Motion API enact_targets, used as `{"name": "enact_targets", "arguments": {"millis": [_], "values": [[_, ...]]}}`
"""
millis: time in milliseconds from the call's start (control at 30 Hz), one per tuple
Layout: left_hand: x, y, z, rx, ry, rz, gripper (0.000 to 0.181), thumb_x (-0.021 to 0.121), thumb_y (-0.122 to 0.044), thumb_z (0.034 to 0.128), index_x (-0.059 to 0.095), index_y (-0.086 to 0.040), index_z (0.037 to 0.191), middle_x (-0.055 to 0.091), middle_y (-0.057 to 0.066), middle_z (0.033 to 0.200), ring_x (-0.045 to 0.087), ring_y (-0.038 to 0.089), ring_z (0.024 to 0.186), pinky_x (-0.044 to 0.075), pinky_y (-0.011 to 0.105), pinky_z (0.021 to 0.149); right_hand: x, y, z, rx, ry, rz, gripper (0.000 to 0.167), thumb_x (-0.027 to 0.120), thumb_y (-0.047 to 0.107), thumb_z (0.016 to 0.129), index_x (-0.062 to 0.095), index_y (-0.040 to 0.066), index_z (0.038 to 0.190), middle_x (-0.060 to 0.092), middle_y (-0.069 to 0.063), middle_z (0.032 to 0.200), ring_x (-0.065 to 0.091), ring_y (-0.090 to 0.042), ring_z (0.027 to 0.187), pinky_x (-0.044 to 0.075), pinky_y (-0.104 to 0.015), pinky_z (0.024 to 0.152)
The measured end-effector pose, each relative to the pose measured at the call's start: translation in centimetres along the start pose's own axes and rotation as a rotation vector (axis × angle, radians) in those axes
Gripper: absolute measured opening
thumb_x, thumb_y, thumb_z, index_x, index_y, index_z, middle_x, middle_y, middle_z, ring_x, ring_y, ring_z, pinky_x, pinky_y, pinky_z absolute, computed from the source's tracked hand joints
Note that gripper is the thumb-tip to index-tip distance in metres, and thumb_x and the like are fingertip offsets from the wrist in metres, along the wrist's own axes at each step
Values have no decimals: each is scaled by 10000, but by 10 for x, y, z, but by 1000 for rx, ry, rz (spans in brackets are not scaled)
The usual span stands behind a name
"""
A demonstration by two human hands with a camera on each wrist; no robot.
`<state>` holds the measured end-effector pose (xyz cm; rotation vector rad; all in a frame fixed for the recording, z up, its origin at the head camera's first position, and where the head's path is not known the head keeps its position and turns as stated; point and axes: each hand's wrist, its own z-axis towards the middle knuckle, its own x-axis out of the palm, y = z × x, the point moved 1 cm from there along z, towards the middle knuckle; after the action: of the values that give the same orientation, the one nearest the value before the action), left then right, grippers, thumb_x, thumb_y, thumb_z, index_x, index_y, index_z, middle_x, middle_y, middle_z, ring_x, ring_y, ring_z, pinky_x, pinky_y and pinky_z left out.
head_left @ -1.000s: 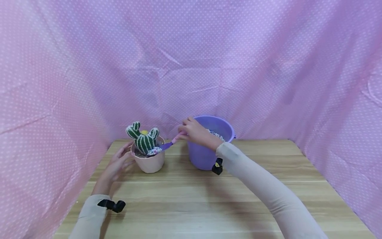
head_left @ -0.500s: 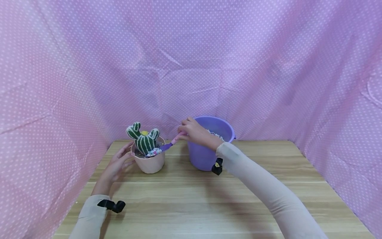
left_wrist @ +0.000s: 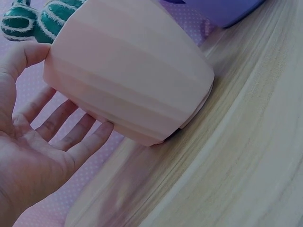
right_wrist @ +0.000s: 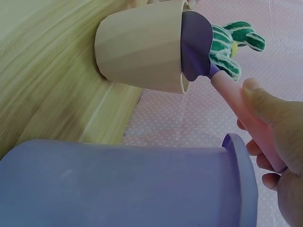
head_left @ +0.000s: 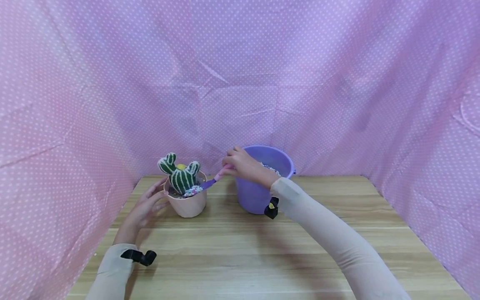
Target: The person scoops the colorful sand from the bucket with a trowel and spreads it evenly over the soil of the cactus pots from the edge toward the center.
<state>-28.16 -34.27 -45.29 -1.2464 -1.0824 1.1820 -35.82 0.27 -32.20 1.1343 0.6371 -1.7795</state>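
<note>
A pale pink faceted pot point(head_left: 186, 208) stands upright on the table and holds a green and white cactus point(head_left: 182, 180) with a yellow top. My left hand point(head_left: 145, 207) is at the pot's left side. In the left wrist view its thumb touches the rim, and its fairly straight fingers point(left_wrist: 90, 142) lie against the wall. My right hand point(head_left: 244, 165) grips the pink handle point(right_wrist: 241, 111) of a small trowel. The trowel's purple blade point(right_wrist: 196, 46) reaches over the pot's rim beside the cactus, bearing small white and coloured pebbles point(head_left: 193, 191). The blade hides part of the pot's opening.
A purple bucket point(head_left: 251, 196) stands right of the pot, partly filled with similar pebbles point(head_left: 271, 168). The right forearm crosses in front of it. Pink dotted cloth point(head_left: 240, 83) hangs behind and at both sides of the wooden table point(head_left: 232, 258).
Both hands stay almost where they were. The trowel blade has dipped very slightly at the pot's rim, with pebbles still on it.
</note>
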Motion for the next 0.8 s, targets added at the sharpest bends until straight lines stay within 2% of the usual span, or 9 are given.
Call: {"name": "enact_targets", "arguments": {"millis": [133, 233, 333, 467, 633, 800], "values": [[-1, -3, 1, -21, 10, -1, 701, 506, -205, 1076, 111, -67, 1639, 207, 206, 1613, 529, -89, 1147, 563, 272, 1018, 0, -1, 1, 20, 10, 15, 247, 756, 338, 901, 771, 92, 910, 644, -40, 889, 458, -194, 857, 429, -314, 774], [-1, -3, 1, -19, 18, -22, 704, 512, -193, 1072, 115, -69, 1639, 291, 137, 1562, 536, -77, 1155, 566, 246, 997, 0, 0, 2, 23, 14, 10, 254, 757, 342, 900, 776, 90, 925, 645, -38, 892, 455, -190, 856, 423, -301, 769], [-1, -2, 1, -13, 24, -42, 696, 510, -175, 1069, 122, -69, 1638, 382, 13, 1458, 541, -73, 1161, 566, 229, 980, -1, 1, 1, 19, 13, 0, 258, 756, 347, 899, 774, 91, 923, 640, -36, 884, 449, -186, 851, 414, -288, 765], [-2, -2, 2, -6, 31, -45, 692, 502, -167, 1070, 118, -59, 1636, 417, -90, 1366, 540, -79, 1160, 565, 225, 974, -2, 1, 1, 12, 5, 2, 257, 758, 349, 893, 768, 92, 910, 630, -30, 873, 441, -179, 850, 411, -285, 765], [-2, 0, 3, -6, 31, -45, 687, 497, -165, 1074, 117, -57, 1636, 430, -122, 1345, 544, -88, 1156, 569, 214, 961, -1, 0, 0, 0, -6, -11, 255, 760, 353, 889, 749, 99, 875, 621, -29, 863, 439, -181, 846, 419, -292, 763], [-2, 0, 3, -6, 32, -49, 687, 491, -161, 1077, 106, -54, 1636, 415, -97, 1380, 548, -91, 1151, 569, 206, 956, 0, 0, 0, -7, -11, -11, 252, 761, 355, 888, 741, 106, 859, 623, -26, 863, 439, -179, 846, 418, -294, 765]]}}
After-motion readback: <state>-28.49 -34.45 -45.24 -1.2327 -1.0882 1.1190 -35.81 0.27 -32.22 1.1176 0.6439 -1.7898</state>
